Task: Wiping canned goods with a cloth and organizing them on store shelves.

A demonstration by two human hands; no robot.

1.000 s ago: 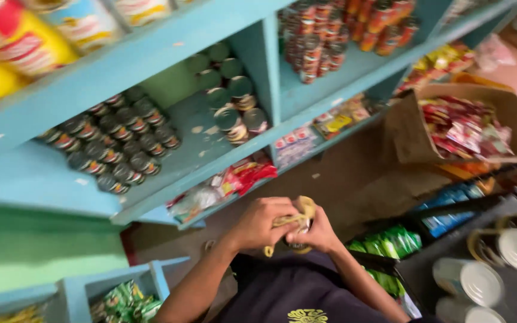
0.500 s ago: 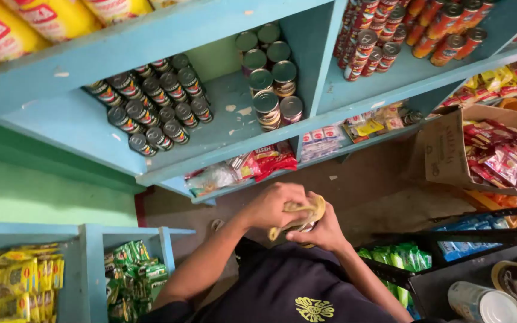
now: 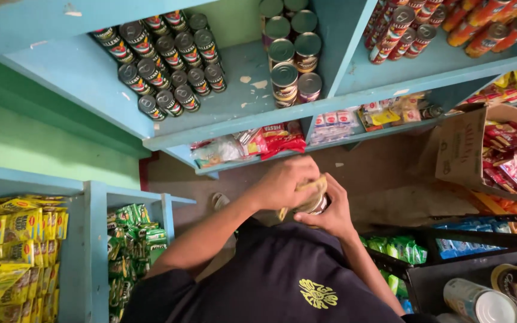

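My left hand (image 3: 282,179) is closed over a yellowish cloth (image 3: 307,188) pressed onto a small tin can (image 3: 317,206). My right hand (image 3: 332,214) cups that can from below and from the right. Both hands meet in front of my chest, above my dark shirt (image 3: 282,281) with its yellow emblem. Most of the can is hidden by the cloth and my fingers.
A blue shelf (image 3: 234,122) holds rows of dark-labelled cans (image 3: 163,51) and taller tins (image 3: 291,57); red cans (image 3: 402,27) sit farther right. A cardboard box (image 3: 459,149) holds red packets. Yellow and green packets (image 3: 22,239) fill the left shelves; large tins (image 3: 480,299) lie bottom right.
The view has swung left and down, so the shelves shifted right in frame. My hands stay together on the can and cloth, the left hand shifting slightly over it.
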